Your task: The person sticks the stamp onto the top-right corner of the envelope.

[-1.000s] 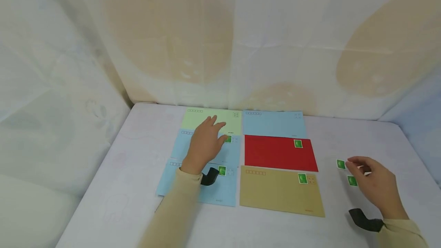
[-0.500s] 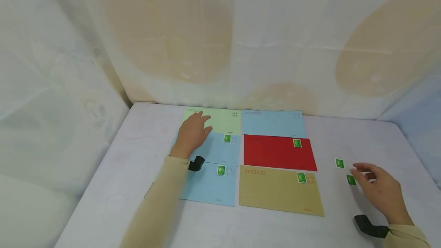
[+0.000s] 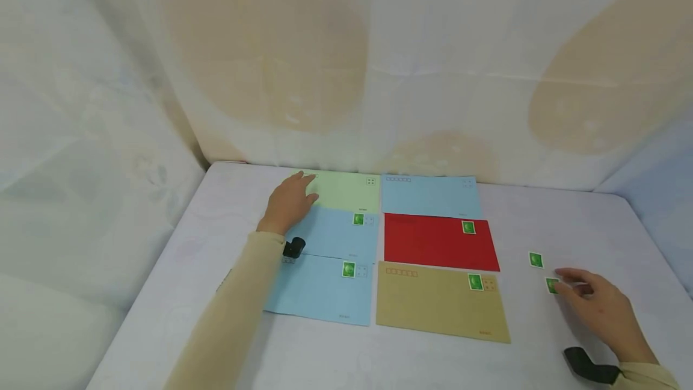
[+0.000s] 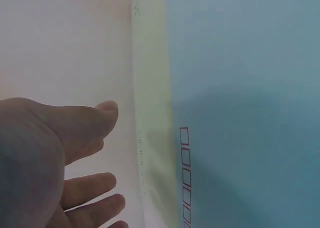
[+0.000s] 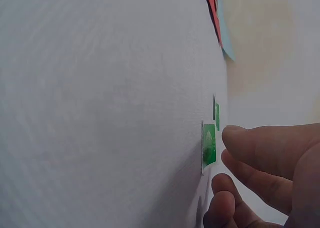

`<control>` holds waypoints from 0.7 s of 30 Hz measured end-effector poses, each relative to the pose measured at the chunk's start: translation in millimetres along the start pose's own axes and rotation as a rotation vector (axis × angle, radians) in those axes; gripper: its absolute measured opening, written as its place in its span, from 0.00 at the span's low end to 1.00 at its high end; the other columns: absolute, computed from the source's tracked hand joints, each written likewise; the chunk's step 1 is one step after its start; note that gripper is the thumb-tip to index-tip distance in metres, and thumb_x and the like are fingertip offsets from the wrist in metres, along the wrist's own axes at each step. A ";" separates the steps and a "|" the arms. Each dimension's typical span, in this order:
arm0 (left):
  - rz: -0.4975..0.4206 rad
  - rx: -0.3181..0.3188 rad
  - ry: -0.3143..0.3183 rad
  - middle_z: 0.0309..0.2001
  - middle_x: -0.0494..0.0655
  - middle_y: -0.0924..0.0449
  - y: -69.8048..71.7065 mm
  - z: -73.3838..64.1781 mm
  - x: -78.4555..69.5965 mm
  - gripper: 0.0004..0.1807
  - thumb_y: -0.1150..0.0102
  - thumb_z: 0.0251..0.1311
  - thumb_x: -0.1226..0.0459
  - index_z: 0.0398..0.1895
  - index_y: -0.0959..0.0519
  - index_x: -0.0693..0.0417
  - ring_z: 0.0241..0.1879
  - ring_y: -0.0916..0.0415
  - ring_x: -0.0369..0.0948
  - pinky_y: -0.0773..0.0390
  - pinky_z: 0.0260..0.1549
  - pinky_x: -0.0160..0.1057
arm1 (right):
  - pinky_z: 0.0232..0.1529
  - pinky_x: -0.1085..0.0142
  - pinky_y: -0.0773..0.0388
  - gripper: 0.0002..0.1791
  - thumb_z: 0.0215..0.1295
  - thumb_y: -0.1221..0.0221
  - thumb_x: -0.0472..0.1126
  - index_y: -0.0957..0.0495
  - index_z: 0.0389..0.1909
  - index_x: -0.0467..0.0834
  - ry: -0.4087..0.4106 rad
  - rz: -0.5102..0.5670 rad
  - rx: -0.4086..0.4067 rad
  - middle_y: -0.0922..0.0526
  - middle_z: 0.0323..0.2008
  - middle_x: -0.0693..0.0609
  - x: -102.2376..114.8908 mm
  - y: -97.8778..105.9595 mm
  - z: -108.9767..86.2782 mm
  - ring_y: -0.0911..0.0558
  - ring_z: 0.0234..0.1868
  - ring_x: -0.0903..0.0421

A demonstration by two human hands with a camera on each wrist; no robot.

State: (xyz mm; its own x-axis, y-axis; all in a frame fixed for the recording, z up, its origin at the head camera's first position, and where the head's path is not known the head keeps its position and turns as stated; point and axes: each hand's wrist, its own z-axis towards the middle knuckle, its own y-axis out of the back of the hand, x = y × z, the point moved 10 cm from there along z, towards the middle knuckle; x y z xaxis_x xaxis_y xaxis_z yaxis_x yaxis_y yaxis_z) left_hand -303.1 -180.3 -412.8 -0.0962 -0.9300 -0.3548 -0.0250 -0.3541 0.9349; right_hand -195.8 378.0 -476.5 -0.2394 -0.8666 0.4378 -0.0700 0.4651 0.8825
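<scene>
Two loose green stamps on the table, right of the envelopes. The nearer stamp (image 3: 551, 285) is partly hidden by the right hand (image 3: 601, 309) in the head view; the right wrist view shows a small gap between thumb and stamp. Right fingers loosely bent, holding nothing. The farther stamp (image 3: 536, 260) lies just beyond, bare of any hand.

The left hand (image 3: 289, 202) is well apart from the right, over the left end of the green envelope (image 3: 349, 191) — fingers and thumb apart, nothing held; contact with the paper cannot be told.

Six envelopes in two columns of three. Left column, far to near: the green one, the middle blue envelope (image 3: 332, 233), the near blue envelope (image 3: 322, 297). Right column: the far blue envelope (image 3: 430, 195), the red envelope (image 3: 433, 242), the tan envelope (image 3: 441, 306). One green stamp each on red, tan, middle blue and near blue — all toward the upper right corner.

Pale sleeves on both arms, a black bracket (image 3: 295, 247) at the left wrist. White table (image 3: 547, 215), patterned curtain (image 3: 433, 47) behind.
</scene>
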 end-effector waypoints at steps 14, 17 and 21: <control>-0.032 0.097 0.064 0.76 0.61 0.42 -14.4 8.2 26.9 0.31 0.42 0.71 0.56 0.73 0.33 0.59 0.75 0.44 0.57 0.41 0.71 0.55 | 0.36 0.47 0.25 0.28 0.70 0.40 0.45 0.29 0.60 0.27 0.045 -0.026 0.027 0.25 0.52 0.25 -0.7 0.3 3.3 0.23 0.43 0.38; -0.026 0.119 0.066 0.76 0.61 0.42 -17.6 6.9 26.6 0.31 0.42 0.71 0.57 0.73 0.33 0.60 0.74 0.44 0.57 0.41 0.71 0.55 | 0.35 0.48 0.25 0.28 0.70 0.40 0.46 0.28 0.59 0.26 0.064 -0.039 0.067 0.25 0.51 0.25 0.2 -0.7 3.2 0.22 0.42 0.39; -0.005 0.123 0.062 0.75 0.61 0.41 -18.9 6.5 23.7 0.31 0.39 0.69 0.57 0.72 0.32 0.61 0.74 0.43 0.57 0.41 0.71 0.54 | 0.36 0.46 0.25 0.29 0.70 0.39 0.47 0.28 0.59 0.26 0.080 -0.053 0.119 0.25 0.51 0.24 1.0 -1.6 2.4 0.22 0.43 0.37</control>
State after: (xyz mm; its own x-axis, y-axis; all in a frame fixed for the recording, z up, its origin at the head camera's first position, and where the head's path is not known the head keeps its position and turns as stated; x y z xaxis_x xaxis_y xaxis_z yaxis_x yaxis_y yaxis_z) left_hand -311.4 -195.0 -438.8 -0.0341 -0.9339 -0.3560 -0.1478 -0.3475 0.9259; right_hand -198.2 376.8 -477.8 -0.1547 -0.8999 0.4077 -0.1956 0.4324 0.8802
